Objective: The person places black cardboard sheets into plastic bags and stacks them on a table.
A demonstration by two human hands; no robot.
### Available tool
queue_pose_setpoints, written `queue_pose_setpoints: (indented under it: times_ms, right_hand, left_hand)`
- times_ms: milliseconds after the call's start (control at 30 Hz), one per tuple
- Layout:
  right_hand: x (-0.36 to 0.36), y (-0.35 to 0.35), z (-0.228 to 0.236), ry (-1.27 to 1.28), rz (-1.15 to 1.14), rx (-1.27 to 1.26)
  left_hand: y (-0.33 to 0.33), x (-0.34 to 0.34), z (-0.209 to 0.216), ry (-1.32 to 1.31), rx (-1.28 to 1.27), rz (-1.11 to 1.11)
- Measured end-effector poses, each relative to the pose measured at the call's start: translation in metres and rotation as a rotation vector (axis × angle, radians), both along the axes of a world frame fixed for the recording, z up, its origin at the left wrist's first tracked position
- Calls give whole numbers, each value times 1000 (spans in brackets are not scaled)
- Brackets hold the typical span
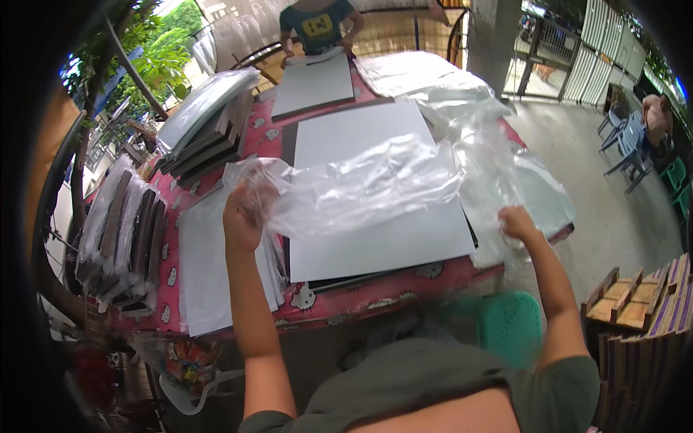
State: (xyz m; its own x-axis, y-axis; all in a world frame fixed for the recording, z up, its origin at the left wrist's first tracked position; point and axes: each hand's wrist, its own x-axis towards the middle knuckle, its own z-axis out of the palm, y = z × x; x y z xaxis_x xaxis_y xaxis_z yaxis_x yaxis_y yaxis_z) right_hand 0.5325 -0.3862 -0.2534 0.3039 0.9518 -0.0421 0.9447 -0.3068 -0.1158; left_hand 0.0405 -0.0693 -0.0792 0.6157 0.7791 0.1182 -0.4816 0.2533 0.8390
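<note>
A clear plastic bag (375,177) stretches between my two hands, crumpled and shiny, above a stack of white boards (375,242) with dark edges. My left hand (249,209) grips its left end; the film partly covers and blurs those fingers. On the right, my right hand (518,222) is closed on the plastic in a fist. Beneath and beyond that hand, more clear plastic bags (534,187) lie spread over the table's right side. Flat white sheets (209,245) rest next to my left forearm.
The table has a pink patterned cover (346,299). At left stand plastic-wrapped dark frames (119,238) and a stack of boards (209,130). Across the table, a person (316,29) handles another white board (314,86). A green stool (510,328) and wooden pieces (635,296) are near me.
</note>
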Motion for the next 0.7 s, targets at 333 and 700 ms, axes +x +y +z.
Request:
queue_pose_setpoints:
  times_ms: [333, 700]
  right_hand:
    - [-255, 143, 250, 679, 796, 895]
    - [-300, 160, 270, 1100, 483, 816]
  left_hand:
    - [-89, 27, 73, 103, 401, -219]
    - [-81, 19, 70, -71, 148, 237]
